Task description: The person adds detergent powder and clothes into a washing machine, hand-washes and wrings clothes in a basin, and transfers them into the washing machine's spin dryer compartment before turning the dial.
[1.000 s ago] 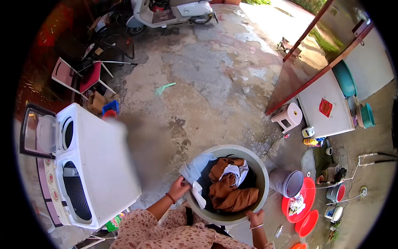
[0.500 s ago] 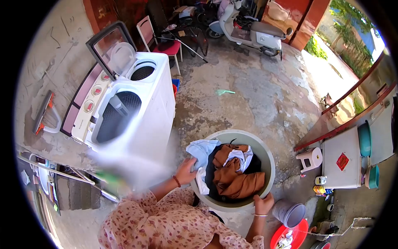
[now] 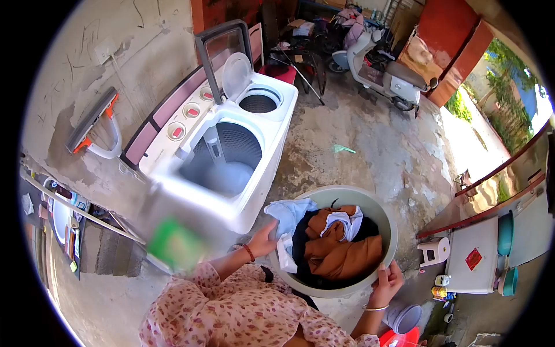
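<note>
A large grey-green tub (image 3: 392, 243) is held low in front of me. My left hand (image 3: 263, 239) grips its left rim, where a light blue cloth (image 3: 291, 213) hangs over the edge beside a white cloth (image 3: 286, 254). On the lower right rim, my right hand (image 3: 386, 284) has its fingers over the edge and thumb raised. Brown clothing (image 3: 344, 255), a white-and-blue piece (image 3: 346, 224) and black clothing (image 3: 299, 234) lie inside. Left of the tub stands a white twin-tub washing machine (image 3: 277, 144), both lids raised.
A blurred green-and-white patch (image 3: 176, 243) covers the lower left. A scooter (image 3: 376, 69) stands at the back. On the right are a small white stool (image 3: 433, 252) and white cabinet (image 3: 471, 260). A grey bucket (image 3: 403, 318) and red basin (image 3: 404, 338) sit below my right hand.
My view has turned left, so the washing machine sits further right and larger. The tub stays in both hands. My right hand's fingers have opened somewhat along the rim.
</note>
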`<state>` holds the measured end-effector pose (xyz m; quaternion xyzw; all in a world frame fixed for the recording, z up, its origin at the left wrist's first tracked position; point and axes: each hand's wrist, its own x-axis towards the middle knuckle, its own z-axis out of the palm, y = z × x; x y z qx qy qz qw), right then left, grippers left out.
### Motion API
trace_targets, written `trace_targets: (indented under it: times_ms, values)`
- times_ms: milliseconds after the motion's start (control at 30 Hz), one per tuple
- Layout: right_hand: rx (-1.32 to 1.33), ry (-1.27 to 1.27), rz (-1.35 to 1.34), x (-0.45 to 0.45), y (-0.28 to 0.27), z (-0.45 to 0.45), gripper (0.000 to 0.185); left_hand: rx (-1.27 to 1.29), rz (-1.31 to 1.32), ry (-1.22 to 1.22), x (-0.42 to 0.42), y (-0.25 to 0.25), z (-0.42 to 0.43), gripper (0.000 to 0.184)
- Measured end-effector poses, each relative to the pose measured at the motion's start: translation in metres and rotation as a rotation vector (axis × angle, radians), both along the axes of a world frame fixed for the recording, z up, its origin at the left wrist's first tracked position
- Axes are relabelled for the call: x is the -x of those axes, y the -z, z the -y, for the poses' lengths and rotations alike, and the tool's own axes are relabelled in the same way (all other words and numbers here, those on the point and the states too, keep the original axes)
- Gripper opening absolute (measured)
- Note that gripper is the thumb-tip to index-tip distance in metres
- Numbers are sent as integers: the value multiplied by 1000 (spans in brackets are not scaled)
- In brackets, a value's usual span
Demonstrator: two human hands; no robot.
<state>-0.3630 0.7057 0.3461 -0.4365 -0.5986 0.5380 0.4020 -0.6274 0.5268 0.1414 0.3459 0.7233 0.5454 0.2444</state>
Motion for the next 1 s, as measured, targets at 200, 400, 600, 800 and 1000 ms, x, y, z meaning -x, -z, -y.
trace_targets:
  times_ms: [200,400,600,800,1000]
  values:
    - [-126,-143,-78,162,-77,46,42,29,133,-77,97,-19,39,58]
    - [-71,-467,-148,337,-131,101,47,71,783,-61,197,-29,71,37]
    - [-79,-577,72,445,-136,112,37,-464,1631,-44,227,8,96,37]
    - [-80,-563,107,473,-124,116,36,-576,1714,-19,230,0,118,47]
    - [-127,-505,80,459,-127,126,42,-330,1712,36,252,-27,120,68]
